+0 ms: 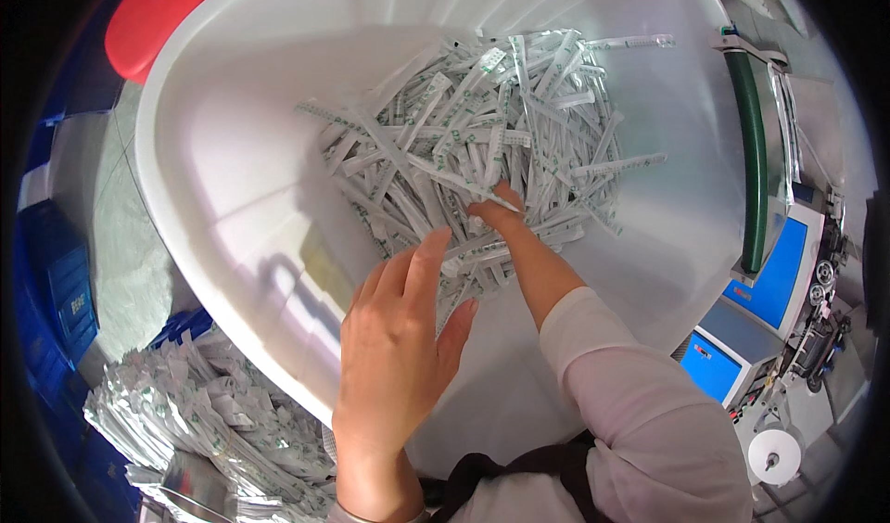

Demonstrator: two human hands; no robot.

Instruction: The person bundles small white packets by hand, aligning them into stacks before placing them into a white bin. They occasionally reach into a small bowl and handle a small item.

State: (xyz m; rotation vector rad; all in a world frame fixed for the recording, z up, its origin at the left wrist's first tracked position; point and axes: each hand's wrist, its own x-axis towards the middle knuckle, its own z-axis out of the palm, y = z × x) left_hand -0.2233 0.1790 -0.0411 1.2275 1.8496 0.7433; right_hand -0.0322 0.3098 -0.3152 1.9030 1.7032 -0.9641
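A loose heap of long, slim packets (417,152), white and clear with green marks, lies at the bottom of a big white plastic tub (232,152). My right hand (501,210) reaches down into the near side of this heap. Packets cover most of its fingers, and one packet crosses over the hand, so its grip is hidden. Nearer to me, my left hand (394,338) hovers above the tub's near side, its back toward me. Its thumb stands away from the fingers, and nothing shows in it.
Beside the tub at lower left is a thick pile of similar packets (204,412), with blue crates (60,273) beyond. A red plastic piece (158,22) touches the far left rim. On the right stand a green roller (746,152), blue-panelled machines (714,361) and a white reel (773,456).
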